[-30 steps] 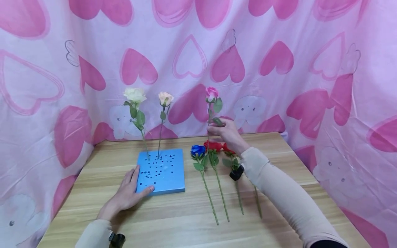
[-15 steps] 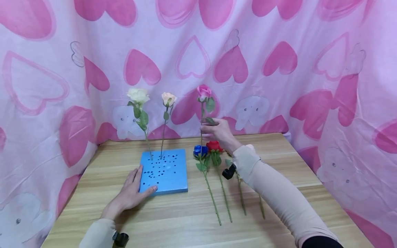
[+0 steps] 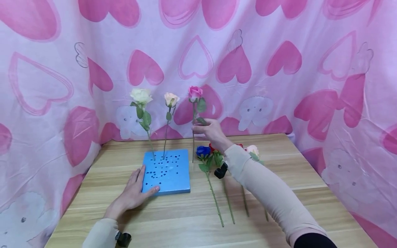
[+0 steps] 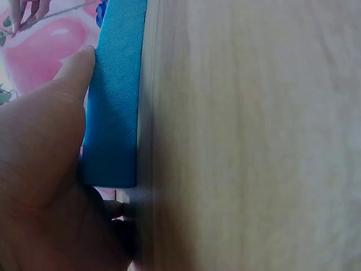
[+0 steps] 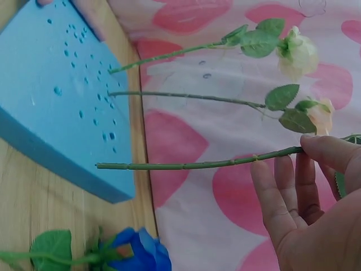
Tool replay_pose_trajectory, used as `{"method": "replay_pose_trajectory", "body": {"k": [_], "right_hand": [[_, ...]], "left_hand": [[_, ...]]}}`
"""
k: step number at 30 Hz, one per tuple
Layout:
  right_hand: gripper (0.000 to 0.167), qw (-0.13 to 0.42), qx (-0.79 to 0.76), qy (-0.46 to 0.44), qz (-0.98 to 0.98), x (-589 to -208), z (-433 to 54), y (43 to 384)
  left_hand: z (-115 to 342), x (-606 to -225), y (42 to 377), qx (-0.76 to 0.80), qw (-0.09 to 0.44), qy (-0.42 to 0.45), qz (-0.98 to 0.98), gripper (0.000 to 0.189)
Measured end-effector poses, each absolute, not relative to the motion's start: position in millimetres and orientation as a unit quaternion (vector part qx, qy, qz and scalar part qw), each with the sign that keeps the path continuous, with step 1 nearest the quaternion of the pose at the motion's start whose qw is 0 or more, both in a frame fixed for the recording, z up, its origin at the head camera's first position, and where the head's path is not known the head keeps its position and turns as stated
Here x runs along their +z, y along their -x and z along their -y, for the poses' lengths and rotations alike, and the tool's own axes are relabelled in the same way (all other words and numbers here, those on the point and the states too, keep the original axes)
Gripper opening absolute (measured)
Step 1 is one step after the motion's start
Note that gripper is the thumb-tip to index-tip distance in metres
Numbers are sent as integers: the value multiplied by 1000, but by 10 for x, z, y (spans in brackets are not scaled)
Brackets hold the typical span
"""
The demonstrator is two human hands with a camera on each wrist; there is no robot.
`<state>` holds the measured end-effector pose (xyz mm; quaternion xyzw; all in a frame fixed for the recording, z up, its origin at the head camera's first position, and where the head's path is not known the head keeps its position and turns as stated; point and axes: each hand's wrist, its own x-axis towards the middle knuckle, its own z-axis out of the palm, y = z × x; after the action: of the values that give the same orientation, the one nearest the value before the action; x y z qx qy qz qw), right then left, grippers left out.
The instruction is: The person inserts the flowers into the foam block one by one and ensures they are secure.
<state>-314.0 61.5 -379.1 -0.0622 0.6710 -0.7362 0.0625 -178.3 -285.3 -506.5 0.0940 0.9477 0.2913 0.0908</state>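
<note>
Progress, judged from the layout: roughly two of seven flowers placed. The white flower (image 3: 141,95) and the peach flower (image 3: 171,99) are seated in holes along the far part of the blue block (image 3: 178,181), both stood up with a slight lean. The third, the pink flower (image 3: 195,92), is held upright by the right hand (image 3: 211,131), its stem pinched between thumb and fingers; its lower end is seen free of any hole, just right of the block in the head view. Four are left lying on the table (image 3: 149,227) to the right: the blue flower (image 3: 203,151), two red ones partly hidden by the right arm, and the pale pink flower (image 3: 252,150). The block is steadied by the left hand (image 3: 133,189), spread, fingers along its left side, thumb at the near edge. Pink flower: compact bloom, one green leaf just below it, another by the fingers; stem thin, green, faintly bowed, with small joints. Block: flat, square-looking, peppered with unevenly spaced holes, most of them unfilled.
</note>
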Motion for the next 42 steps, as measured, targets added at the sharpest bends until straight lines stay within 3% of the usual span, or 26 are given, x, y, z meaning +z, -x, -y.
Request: {"method": "replay_pose_trajectory", "body": {"k": [14, 25, 35, 42], "right_hand": [[32, 74, -750, 73, -654, -3875, -274, 3253], [45, 78, -756, 82, -645, -3995, -94, 3397], [37, 63, -750, 71, -655, -4078, -23, 3492], [42, 72, -731, 74, -674, -4103, -1, 3509]], "left_hand": [[2865, -5074, 1795, 290, 96, -83, -948, 123], [2863, -5093, 1806, 289, 92, -85, -949, 122], [2851, -5120, 1813, 290, 89, -84, -949, 122], [2871, -5117, 1824, 290, 88, -80, -950, 123]]}}
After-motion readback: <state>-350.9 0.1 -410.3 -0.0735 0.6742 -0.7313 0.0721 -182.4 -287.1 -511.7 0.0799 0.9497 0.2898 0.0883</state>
